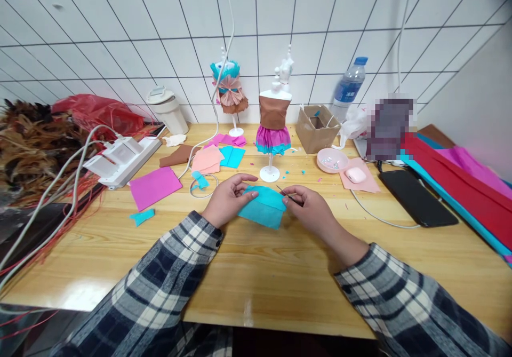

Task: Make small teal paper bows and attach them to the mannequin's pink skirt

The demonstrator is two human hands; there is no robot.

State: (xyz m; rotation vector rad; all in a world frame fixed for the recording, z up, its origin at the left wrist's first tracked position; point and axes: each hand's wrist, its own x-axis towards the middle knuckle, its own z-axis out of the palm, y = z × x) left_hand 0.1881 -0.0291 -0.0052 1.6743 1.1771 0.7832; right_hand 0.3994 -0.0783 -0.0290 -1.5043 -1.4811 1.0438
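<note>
My left hand (232,199) pinches the left edge of a piece of turquoise crepe paper (262,213), folded over along its upper part and held just above the table. At its right edge, my right hand (310,207) is closed around a thin dark pointed tool (291,197); its kind is unclear. The fingertips there also touch the paper. Behind the paper stands a small white dress form (276,94) with a brown top and a magenta skirt trimmed in turquoise. A second dress form (230,87), dressed in turquoise, pink and brown paper, is at the back.
Magenta paper (156,187), pink paper (208,159) and turquoise scraps lie left of centre. To the right are a pink bowl (333,160), a cardboard box (317,130), a black phone (418,198) and long coloured sheets. A power strip (124,159), cables and feathers occupy the left.
</note>
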